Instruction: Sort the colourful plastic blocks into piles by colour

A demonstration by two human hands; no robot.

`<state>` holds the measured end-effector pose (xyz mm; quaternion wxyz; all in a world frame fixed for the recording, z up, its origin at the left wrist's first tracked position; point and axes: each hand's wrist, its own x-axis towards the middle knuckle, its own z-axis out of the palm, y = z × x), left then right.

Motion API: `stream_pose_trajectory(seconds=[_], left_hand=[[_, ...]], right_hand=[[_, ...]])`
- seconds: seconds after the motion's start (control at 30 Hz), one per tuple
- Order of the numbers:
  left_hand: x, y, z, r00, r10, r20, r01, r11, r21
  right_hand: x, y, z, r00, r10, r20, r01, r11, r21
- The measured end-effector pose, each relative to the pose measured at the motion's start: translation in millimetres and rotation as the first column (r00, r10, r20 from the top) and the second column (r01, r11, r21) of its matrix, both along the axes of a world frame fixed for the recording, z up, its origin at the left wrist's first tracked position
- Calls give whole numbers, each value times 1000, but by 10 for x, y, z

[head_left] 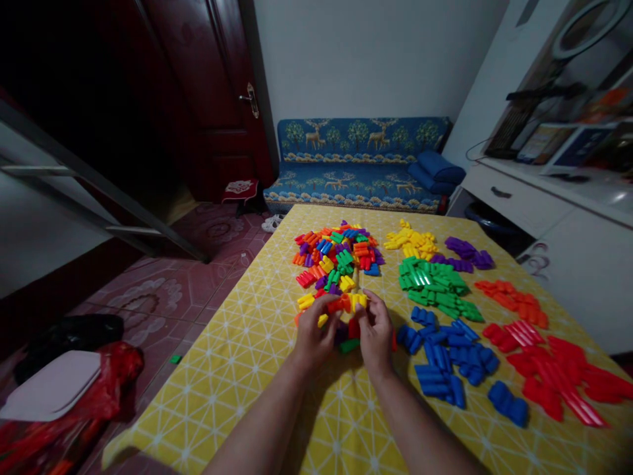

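Note:
My left hand (pixel 316 330) is closed on an orange plastic building block (pixel 338 304). Between the fingers of my right hand (pixel 376 333) is a yellow block (pixel 357 302), end to end with the orange one; whether the two are joined I cannot tell. Just beyond my hands spreads a mixed heap of ribbed blocks (pixel 341 257) in several colours. A few more blocks, among them a green one (pixel 349 345), lie beneath my hands, partly hidden.
Single-colour piles lie on the right of the yellow-clothed table (pixel 212 389): yellow (pixel 413 241), purple (pixel 465 254), green (pixel 432 284), orange (pixel 514 300), blue (pixel 445 353) and red (pixel 558 369). Behind stands a patterned sofa (pixel 346 175). A green block (pixel 175 359) is on the floor.

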<state>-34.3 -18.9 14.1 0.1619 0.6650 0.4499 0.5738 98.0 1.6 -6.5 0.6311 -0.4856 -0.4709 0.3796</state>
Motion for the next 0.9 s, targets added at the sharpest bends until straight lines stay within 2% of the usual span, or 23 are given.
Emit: stream_pose_trajectory(seconds=[0.07, 0.13, 0.23, 0.3, 0.33, 0.4, 0.47, 0.53, 0.63, 0.7, 0.8, 0.9], left_hand=[[95, -110, 46, 993, -110, 32, 110, 994, -16], [187, -216, 99, 957, -285, 57, 287, 958, -27], [291, -311, 156, 820, -569, 66, 573, 812, -108], [324, -313, 166, 743, -668, 38, 662, 727, -181], [329, -297, 161, 735, -678, 12, 665, 716, -212], [320, -238, 136, 781, -622, -63, 590, 767, -252], [294, -158, 93, 857, -489, -164, 440, 859, -262], [261, -71, 43, 901, -342, -267, 277, 927, -253], [215, 40, -26, 907, -194, -373, 113, 967, -229], [194, 83, -55, 901, -142, -410, 59, 976, -208], [183, 104, -71, 891, -113, -440, 38, 984, -177], [186, 101, -70, 887, -113, -447, 41, 985, -169]], right_hand=[[5, 18, -1, 998, -11, -62, 9, 1000, -25], [32, 43, -10, 994, -38, -104, 34, 999, -34], [128, 78, -2, 984, -101, -148, 98, 995, -24], [212, 86, 44, 974, -118, -192, 116, 993, -24], [251, 83, 80, 970, -118, -214, 115, 993, -26], [314, 66, 169, 961, -123, -249, 119, 992, -30], [358, 44, 261, 955, -134, -263, 131, 991, -31], [404, 36, 339, 960, -132, -247, 130, 991, -26], [537, 120, 434, 972, -124, -200, 120, 992, -31], [696, 288, 492, 974, -128, -187, 121, 992, -49], [1020, 725, 565, 978, -148, -145, 136, 987, -89], [1349, 1252, 598, 968, -245, 47, 250, 952, -178]])
